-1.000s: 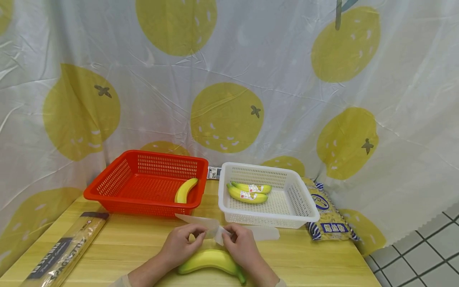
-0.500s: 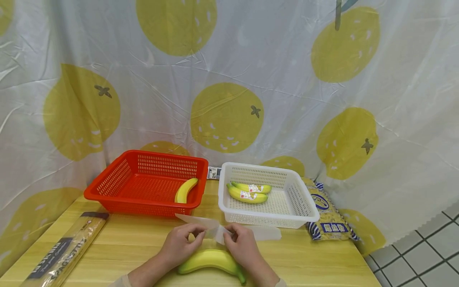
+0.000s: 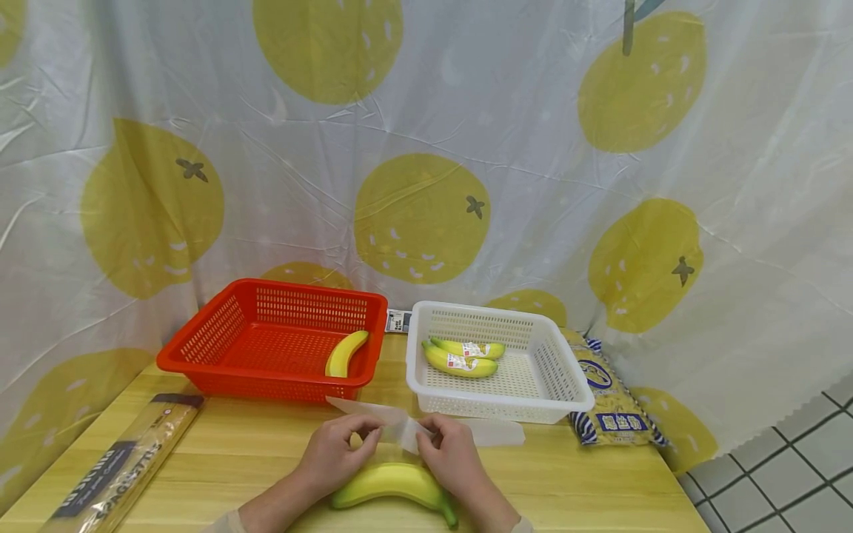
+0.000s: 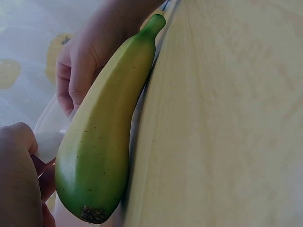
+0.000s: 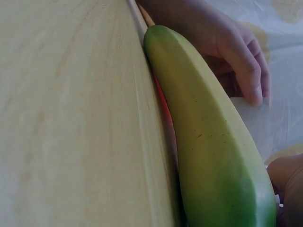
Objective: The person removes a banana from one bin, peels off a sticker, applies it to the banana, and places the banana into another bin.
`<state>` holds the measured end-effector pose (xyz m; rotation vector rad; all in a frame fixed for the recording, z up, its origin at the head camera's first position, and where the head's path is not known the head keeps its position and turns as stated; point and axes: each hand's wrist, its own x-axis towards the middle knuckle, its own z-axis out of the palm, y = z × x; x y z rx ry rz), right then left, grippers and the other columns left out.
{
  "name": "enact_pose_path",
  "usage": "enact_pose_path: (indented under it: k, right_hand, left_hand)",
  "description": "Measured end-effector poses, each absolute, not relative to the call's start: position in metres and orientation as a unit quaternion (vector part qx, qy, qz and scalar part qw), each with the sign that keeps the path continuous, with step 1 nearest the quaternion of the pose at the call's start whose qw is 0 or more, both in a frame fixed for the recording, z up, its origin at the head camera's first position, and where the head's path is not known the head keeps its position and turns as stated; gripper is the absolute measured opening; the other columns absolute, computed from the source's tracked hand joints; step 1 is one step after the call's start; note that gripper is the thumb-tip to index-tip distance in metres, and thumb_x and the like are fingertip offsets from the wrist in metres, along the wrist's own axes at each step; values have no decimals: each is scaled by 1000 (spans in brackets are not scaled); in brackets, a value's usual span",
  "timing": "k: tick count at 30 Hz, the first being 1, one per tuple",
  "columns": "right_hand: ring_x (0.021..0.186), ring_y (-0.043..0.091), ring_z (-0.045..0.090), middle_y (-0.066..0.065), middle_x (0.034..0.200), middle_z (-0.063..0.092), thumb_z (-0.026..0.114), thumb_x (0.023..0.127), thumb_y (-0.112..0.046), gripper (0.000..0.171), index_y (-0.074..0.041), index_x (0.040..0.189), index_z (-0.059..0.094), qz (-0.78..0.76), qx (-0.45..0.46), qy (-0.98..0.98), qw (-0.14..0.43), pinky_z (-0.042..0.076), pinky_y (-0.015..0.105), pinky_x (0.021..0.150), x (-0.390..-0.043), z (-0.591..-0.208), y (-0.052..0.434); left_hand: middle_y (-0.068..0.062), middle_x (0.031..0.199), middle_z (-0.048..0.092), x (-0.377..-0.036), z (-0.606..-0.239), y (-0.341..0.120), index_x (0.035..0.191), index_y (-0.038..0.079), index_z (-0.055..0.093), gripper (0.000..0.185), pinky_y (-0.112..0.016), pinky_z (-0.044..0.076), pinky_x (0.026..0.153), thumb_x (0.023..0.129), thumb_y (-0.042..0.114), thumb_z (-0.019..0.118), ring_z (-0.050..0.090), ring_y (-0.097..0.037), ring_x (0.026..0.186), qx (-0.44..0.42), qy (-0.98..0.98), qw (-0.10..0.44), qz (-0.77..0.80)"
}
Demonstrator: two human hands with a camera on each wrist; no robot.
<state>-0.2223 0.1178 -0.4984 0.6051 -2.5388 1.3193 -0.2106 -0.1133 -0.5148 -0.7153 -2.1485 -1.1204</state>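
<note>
A yellow banana with a green stem (image 3: 393, 483) lies on the table just in front of the person, between the two forearms. Beyond it, my left hand (image 3: 343, 448) pinches a thin, translucent white sheet (image 3: 496, 431) between thumb and forefinger. My right hand (image 3: 449, 451) pinches the same sheet a short way to the right, with the material standing up in a fold between the hands. Its ends spread out to both sides. In the left wrist view the banana (image 4: 99, 132) hides part of the sheet; the right wrist view shows the sheet (image 5: 253, 118) under the left fingertips.
Behind the hands stand a red basket (image 3: 266, 386) with one banana (image 3: 345, 355) and a white basket (image 3: 500, 407) with two labelled bananas (image 3: 460, 363). A spaghetti packet (image 3: 126, 466) lies at left, a yellow noodle bag (image 3: 609, 400) at right. A patterned curtain (image 3: 533, 244) hangs behind.
The sheet's right end has shifted slightly to the right, and the right fingers have moved a touch with it. The banana and the baskets have stayed put.
</note>
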Motion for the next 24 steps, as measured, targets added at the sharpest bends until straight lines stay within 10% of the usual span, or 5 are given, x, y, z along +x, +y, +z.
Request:
enact_pose_path:
  k: [24]
  right_hand:
    - [58, -1, 50, -7, 71, 63, 70, 91, -3, 7, -6, 95, 75, 438, 181, -874, 103, 46, 19, 50, -222, -496, 118]
  left_hand:
    - [20, 81, 68, -212, -514, -115, 95, 16, 77, 20, -18, 47, 58, 83, 0, 80, 59, 6, 72, -247, -810, 311, -431]
